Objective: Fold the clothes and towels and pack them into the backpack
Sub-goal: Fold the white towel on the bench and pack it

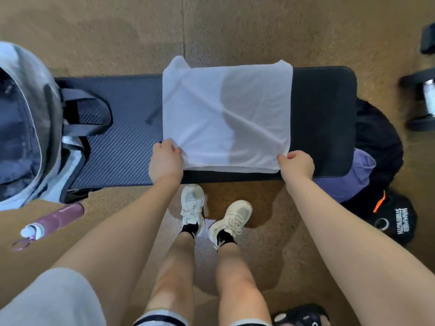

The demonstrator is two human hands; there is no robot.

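i have both hands at the near edge of the bench, each clamped on a near corner of the thin white cloth, a towel or a shirt, i can't tell which (227, 118): left hand (166, 161) pinching the near-left corner, right hand (296, 165) pinching the near-right one, fingers curled on fabric. the cloth runs away from both grips toward the far edge of the long black padded gym bench (324, 118), long axis along the bench, left to right, so the hands sit at the two ends of the near long edge, about equally close. near edge looks doubled, a layer under it, so i judge it already folded once; diagonal creases run across it, and the far-left corner hangs off the far edge. next fold probably goes sideways, one hand carrying its corner over to the other. the open grey backpack with dark lining (26, 123) is at the left end of the bench, mouth toward me, well apart from the cloth, nearer the left hand. dark and purple clothes (362, 175) are piled off the right end
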